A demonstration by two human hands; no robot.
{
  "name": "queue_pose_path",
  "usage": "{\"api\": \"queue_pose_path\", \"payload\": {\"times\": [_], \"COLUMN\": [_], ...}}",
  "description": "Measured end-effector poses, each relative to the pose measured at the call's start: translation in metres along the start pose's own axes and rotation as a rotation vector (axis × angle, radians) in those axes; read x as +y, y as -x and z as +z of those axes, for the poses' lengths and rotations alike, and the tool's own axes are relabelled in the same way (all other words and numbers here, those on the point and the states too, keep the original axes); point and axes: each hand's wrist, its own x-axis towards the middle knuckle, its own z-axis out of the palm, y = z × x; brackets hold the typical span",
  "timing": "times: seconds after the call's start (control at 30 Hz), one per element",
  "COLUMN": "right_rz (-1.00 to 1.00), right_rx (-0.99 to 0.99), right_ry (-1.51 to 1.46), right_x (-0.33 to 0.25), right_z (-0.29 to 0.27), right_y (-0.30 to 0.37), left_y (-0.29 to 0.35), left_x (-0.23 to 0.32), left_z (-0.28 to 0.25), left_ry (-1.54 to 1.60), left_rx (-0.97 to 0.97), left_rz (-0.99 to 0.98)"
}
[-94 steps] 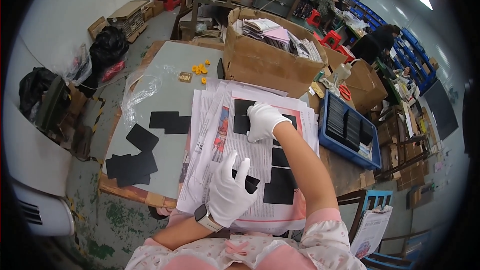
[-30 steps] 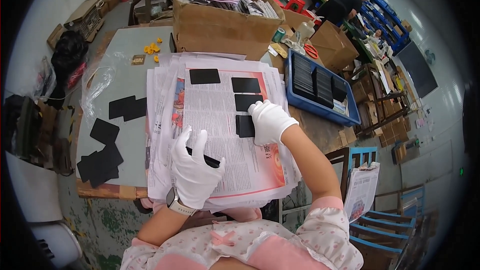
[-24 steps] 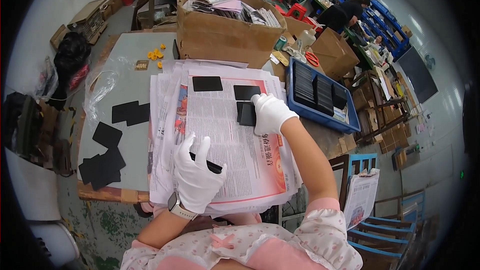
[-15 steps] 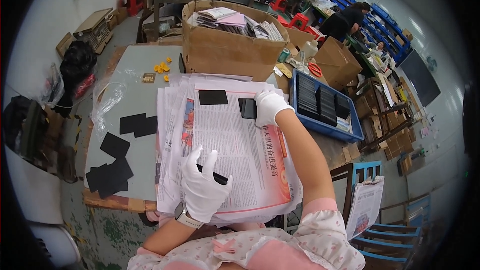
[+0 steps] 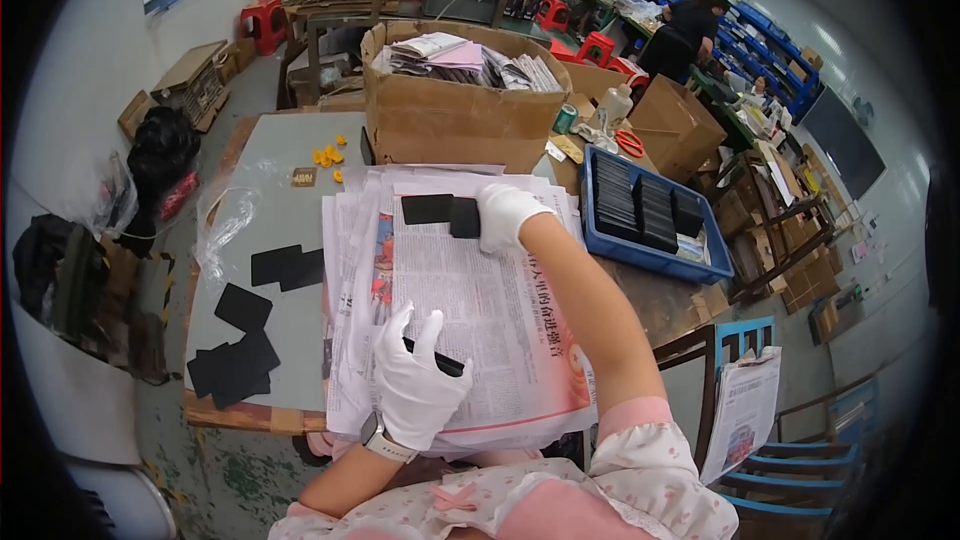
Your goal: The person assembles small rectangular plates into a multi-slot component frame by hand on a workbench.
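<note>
On top of a stack of newspaper sheets point(image 5: 490, 325) spread over the grey-topped table point(image 5: 300, 340), a person in white gloves works with flat black cards. The left hand point(image 5: 418, 385), near the lower edge of the sheets, is half curled: two fingers point up and apart, while a small black bundle point(image 5: 440, 360) sits between the fingers and the thumb. The right hand point(image 5: 508, 220), near the far edge of the sheets, has its fingers closed about the right end of a black packet point(image 5: 464, 218); how tightly it grips cannot be told, since the glove hides the fingertips. The packet's left side meets a single black card point(image 5: 425, 209) lying flat on the print; whether it overlaps that card is unclear. To the left, on the bare tabletop, lie an offset black pair point(image 5: 285, 266), a lone tilted card point(image 5: 243, 307) and an overlapping black group point(image 5: 235, 370). Right of the sheets stands a blue tray point(image 5: 660, 260) holding rows of black cards point(image 5: 655, 212). Beyond the sheets is a cardboard box point(image 5: 460, 130) filled with folded papers point(image 5: 470, 55), with yellow pieces point(image 5: 325, 155) to its left.
</note>
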Motion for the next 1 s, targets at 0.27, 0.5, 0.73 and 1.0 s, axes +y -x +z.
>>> {"api": "queue_pose_path", "payload": {"times": [0.27,0.5,0.73,1.0], "right_rz": [-0.147,-0.159,-0.331,-0.280], "right_rx": [0.075,-0.146,-0.051,-0.162], "right_ry": [0.043,0.004,-0.438,-0.417], "right_x": [-0.052,-0.023,-0.061,-0.063], "right_z": [-0.007,0.013,0.034,0.058], "right_y": [-0.051,-0.032,0.104,0.153], "left_y": [0.006,0.003,0.009,0.009], "left_x": [0.003,0.009,0.009,0.007], "left_z": [-0.004,0.005,0.000,0.007], "left_ry": [-0.017,0.049,0.024,-0.007], "left_rx": [-0.006,0.010,0.017,0.091], "left_rz": [-0.015,-0.002,0.007,0.065]}}
